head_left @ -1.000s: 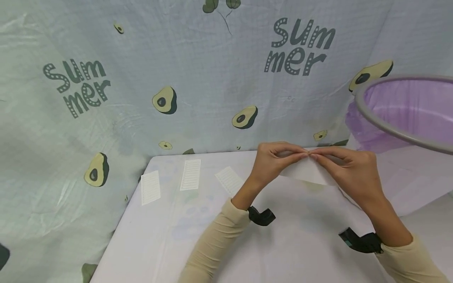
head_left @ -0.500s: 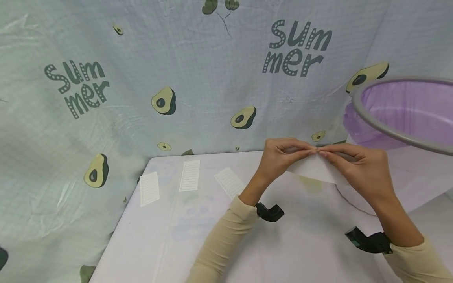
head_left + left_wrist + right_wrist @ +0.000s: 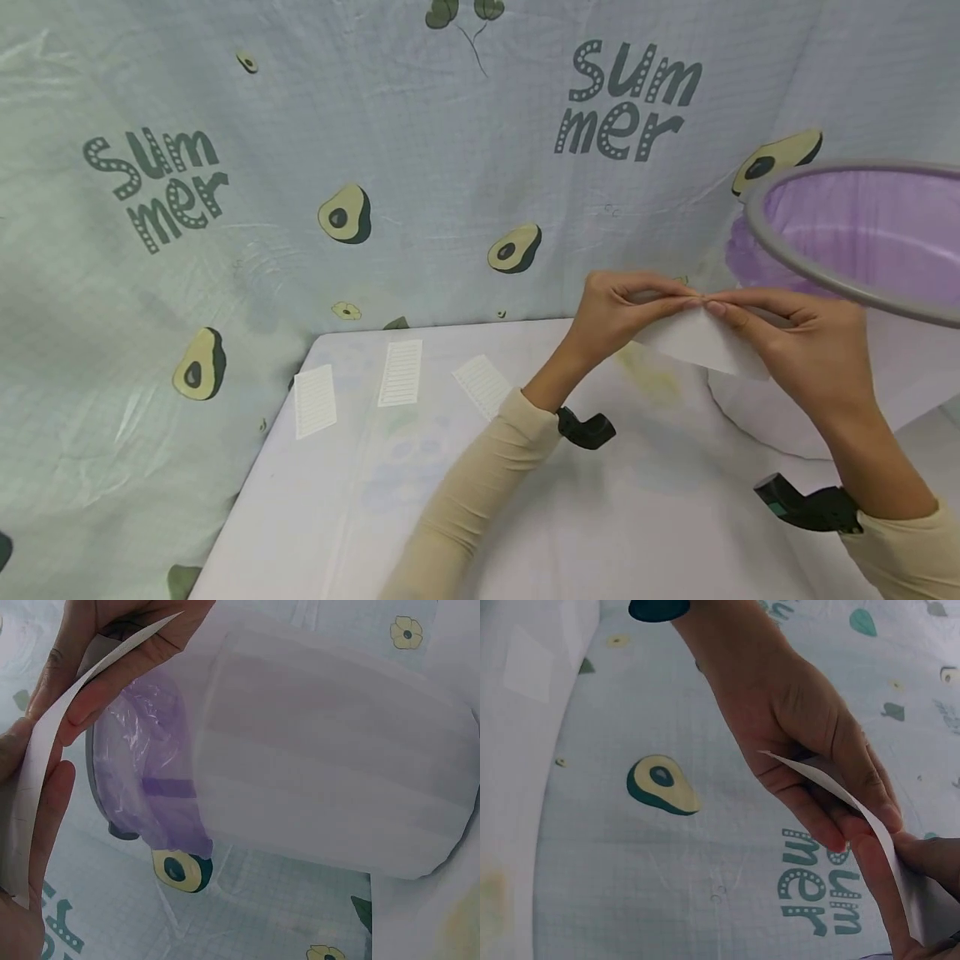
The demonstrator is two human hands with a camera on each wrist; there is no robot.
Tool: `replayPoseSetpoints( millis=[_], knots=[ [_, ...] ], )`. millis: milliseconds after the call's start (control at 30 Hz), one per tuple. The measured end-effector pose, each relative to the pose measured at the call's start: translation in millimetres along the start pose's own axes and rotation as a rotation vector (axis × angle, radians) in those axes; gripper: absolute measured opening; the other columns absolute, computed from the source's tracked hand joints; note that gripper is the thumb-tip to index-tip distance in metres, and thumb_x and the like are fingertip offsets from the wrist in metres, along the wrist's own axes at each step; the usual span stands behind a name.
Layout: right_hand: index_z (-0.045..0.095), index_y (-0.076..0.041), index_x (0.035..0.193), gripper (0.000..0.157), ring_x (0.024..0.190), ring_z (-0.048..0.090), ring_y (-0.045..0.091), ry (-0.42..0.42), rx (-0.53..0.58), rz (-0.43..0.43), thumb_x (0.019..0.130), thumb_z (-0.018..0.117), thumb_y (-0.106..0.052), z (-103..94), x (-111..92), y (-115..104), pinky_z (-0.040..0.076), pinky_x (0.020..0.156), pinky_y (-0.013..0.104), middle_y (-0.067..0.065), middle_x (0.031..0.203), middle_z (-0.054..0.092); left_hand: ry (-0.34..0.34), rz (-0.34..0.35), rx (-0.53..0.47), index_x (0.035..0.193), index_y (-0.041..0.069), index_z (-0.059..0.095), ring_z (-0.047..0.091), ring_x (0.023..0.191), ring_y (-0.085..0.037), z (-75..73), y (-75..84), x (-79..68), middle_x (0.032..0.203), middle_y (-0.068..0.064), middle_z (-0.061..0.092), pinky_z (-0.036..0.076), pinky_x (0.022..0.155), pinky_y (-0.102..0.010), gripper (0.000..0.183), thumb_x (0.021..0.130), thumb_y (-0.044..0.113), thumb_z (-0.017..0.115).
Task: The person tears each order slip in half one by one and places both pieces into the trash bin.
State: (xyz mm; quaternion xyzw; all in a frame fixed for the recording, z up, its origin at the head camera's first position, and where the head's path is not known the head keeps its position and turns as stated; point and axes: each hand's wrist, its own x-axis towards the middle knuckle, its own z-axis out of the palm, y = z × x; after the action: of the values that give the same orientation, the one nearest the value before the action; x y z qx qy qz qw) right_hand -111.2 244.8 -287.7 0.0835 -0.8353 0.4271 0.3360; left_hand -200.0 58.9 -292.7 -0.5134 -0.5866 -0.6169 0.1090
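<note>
A small sheet of white paper is held up above the far right part of the table. My left hand pinches its upper edge between thumb and fingers. Close against it, my right hand pinches the same edge, the fingertips of both hands meeting at the middle. In the left wrist view the paper appears almost edge-on, with fingers on both faces. The right wrist view shows the paper bent slightly between the fingers. Whatever is on its face is too faint to read.
Just right of the hands stands a white bin with a grey rim and a purple bag liner. Three lined paper slips, the nearest to my left arm being a tilted slip, lie on the white table. A printed curtain hangs behind.
Both hands have moved right and upward together toward the bin, still pinching the paper. More of the sheet now shows below the fingers. The slips on the table stay put.
</note>
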Motion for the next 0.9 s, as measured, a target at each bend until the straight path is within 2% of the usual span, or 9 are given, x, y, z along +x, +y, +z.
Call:
replayPoseSetpoints(
  millis=[133,267,433,500,567,733,800,867,900],
  knots=[
    [0.081,0.001,0.097,0.013,0.077,0.066,-0.013,0.031,0.02,0.007,0.086,0.082,-0.005,-4.7,4.0,-4.2,0.047,0.067,0.003,-0.034,0.082,0.068,-0.011,0.037,-0.024,0.092,-0.019,0.072,0.074,0.087,-0.028,1.2,3.0,10.1,0.091,-0.03,0.072,0.06,0.082,-0.031,0.01,0.082,-0.019,0.073],
    [0.08,0.002,0.098,0.014,0.077,0.068,-0.007,0.066,0.056,0.018,0.086,0.082,-0.003,-6.9,7.2,-6.1,0.049,0.065,0.005,-0.03,0.084,0.071,-0.007,0.049,-0.021,0.093,-0.019,0.072,0.074,0.088,-0.028,2.2,5.3,17.5,0.092,-0.03,0.073,0.06,0.083,-0.031,0.011,0.082,-0.018,0.073],
    [0.081,0.001,0.097,0.013,0.08,0.068,-0.009,0.092,0.039,0.014,0.085,0.083,-0.004,-8.4,9.1,-6.7,0.049,0.067,0.004,-0.031,0.084,0.07,-0.013,0.073,0.009,0.094,-0.017,0.074,0.073,0.09,-0.013,3.0,-5.4,22.6,0.093,-0.027,0.074,0.059,0.085,-0.031,0.012,0.082,-0.016,0.075],
    [0.081,0.001,0.096,0.012,0.081,0.067,-0.011,0.087,0.025,-0.022,0.084,0.083,-0.002,-8.7,9.2,-6.8,0.047,0.068,0.003,-0.033,0.085,0.069,-0.026,0.086,0.028,0.095,-0.015,0.075,0.071,0.09,-0.008,2.4,-12.4,23.3,0.093,-0.025,0.075,0.059,0.085,-0.03,0.013,0.082,-0.014,0.076],
    [0.081,0.0,0.096,0.012,0.082,0.066,-0.012,0.074,0.009,-0.062,0.084,0.083,-0.002,-9.4,9.3,-7.5,0.046,0.068,0.003,-0.035,0.087,0.068,-0.033,0.09,0.023,0.094,-0.016,0.074,0.073,0.09,-0.011,0.7,-11.5,24.3,0.093,-0.025,0.075,0.059,0.085,-0.031,0.013,0.082,-0.015,0.076],
    [0.081,-0.004,0.102,0.016,0.085,0.062,-0.016,0.03,-0.071,-0.15,0.086,0.082,-0.003,-15.3,11.1,-15.3,0.042,0.069,0.003,-0.038,0.094,0.066,-0.033,0.104,0.04,0.093,-0.018,0.073,0.075,0.089,-0.026,-5.5,12.2,29.0,0.093,-0.027,0.074,0.059,0.085,-0.031,0.012,0.081,-0.017,0.075],
    [0.081,-0.004,0.105,0.021,0.065,0.055,-0.016,0.007,-0.164,-0.223,0.084,0.082,-0.001,-20.4,13.2,-19.2,0.037,0.061,0.004,-0.026,0.092,0.071,-0.043,0.115,0.052,0.094,-0.017,0.073,0.074,0.089,-0.026,-7.0,18.0,31.4,0.093,-0.027,0.074,0.059,0.085,-0.03,0.013,0.081,-0.016,0.076],
    [0.08,-0.004,0.106,0.022,0.052,0.042,-0.014,-0.005,-0.258,-0.323,0.084,0.083,-0.002,-27.2,16.2,-21.2,0.031,0.055,0.006,-0.011,0.091,0.077,-0.065,0.096,0.019,0.095,-0.017,0.073,0.075,0.09,-0.024,-7.5,21.8,33.4,0.094,-0.027,0.074,0.059,0.085,-0.031,0.013,0.082,-0.016,0.076],
    [0.081,-0.003,0.105,0.017,0.048,0.035,-0.012,-0.011,-0.304,-0.379,0.089,0.08,-0.01,-30.8,18.7,-22.1,0.028,0.052,0.009,-0.002,0.088,0.078,-0.08,0.082,-0.007,0.095,-0.018,0.073,0.075,0.09,-0.024,-7.3,23.5,34.4,0.095,-0.027,0.074,0.059,0.085,-0.033,0.014,0.082,-0.016,0.075]
  ],
)
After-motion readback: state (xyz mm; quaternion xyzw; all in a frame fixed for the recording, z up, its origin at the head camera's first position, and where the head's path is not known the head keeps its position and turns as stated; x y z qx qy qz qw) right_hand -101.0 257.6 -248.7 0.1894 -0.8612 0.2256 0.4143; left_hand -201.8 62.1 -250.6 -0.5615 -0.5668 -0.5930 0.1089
